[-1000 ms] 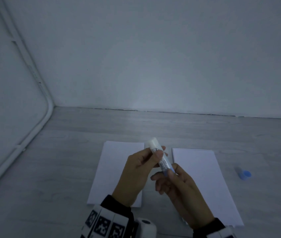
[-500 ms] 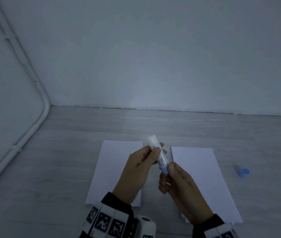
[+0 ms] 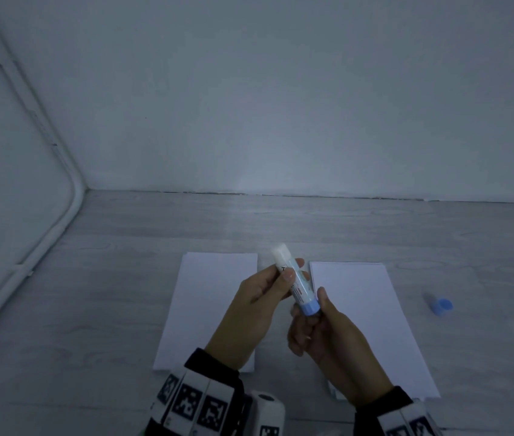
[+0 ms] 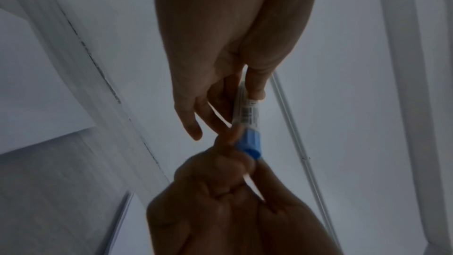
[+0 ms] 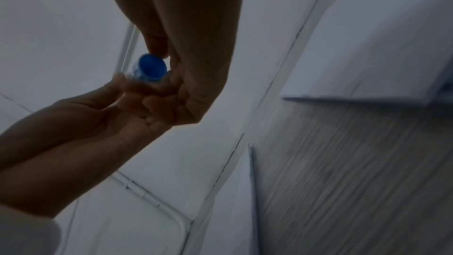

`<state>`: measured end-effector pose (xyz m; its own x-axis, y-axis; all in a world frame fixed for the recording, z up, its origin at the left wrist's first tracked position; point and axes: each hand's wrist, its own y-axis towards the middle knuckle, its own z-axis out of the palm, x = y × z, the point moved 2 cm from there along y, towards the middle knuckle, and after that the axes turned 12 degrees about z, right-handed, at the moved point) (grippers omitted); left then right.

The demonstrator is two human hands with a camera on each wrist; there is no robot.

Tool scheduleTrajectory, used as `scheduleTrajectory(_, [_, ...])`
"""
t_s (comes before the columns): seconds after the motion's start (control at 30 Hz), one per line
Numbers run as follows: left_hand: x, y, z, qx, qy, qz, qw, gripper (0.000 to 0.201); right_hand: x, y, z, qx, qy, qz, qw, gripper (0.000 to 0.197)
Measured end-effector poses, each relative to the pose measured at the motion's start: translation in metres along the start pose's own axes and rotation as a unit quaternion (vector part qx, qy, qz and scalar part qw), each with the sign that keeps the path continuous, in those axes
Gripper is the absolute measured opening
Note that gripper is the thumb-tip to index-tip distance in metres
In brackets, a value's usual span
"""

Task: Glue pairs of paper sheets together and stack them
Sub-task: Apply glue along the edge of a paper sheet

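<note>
Head view shows my left hand [image 3: 260,297] pinching the upper barrel of the glue stick [image 3: 295,283] between thumb and fingertips, while my right hand [image 3: 328,335] has its thumb and fingers curled round the blue twist base [image 3: 310,308]. Compared with a moment ago my right fingers have slid lower on the base and the white glue tip [image 3: 280,251] stands a little prouder of the tube, so I judge I am winding the glue up before spreading. The cap [image 3: 441,306] lies on the desk [image 3: 92,309] well off to the right of my right hand. Below my left hand lies the left sheet [image 3: 208,294]; below and to the right of my right hand lies the paper stack [image 3: 368,309]. No glue is on either yet, so the first pair is not started.
</note>
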<state>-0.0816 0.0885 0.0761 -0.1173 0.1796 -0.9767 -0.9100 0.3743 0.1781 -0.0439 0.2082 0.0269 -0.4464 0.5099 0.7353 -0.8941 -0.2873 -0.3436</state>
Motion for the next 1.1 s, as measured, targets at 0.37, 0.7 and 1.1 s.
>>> scheduleTrajectory(0.37, [0.067,0.009,0.046,0.344,0.473,0.064,0.809,0.068,0.040,-0.049,-0.094,-0.308,-0.264,-0.038,0.913,0.039])
scheduleTrajectory(0.7, [0.090,0.001,0.070,0.485,0.575,0.051,0.657,0.068,0.034,-0.041,-0.133,-0.339,-0.303,0.034,0.890,0.025])
scheduleTrajectory(1.1, [0.079,0.009,0.075,0.412,0.529,0.103,0.735,0.022,0.036,-0.043,-0.136,-0.339,-0.277,0.046,0.898,0.027])
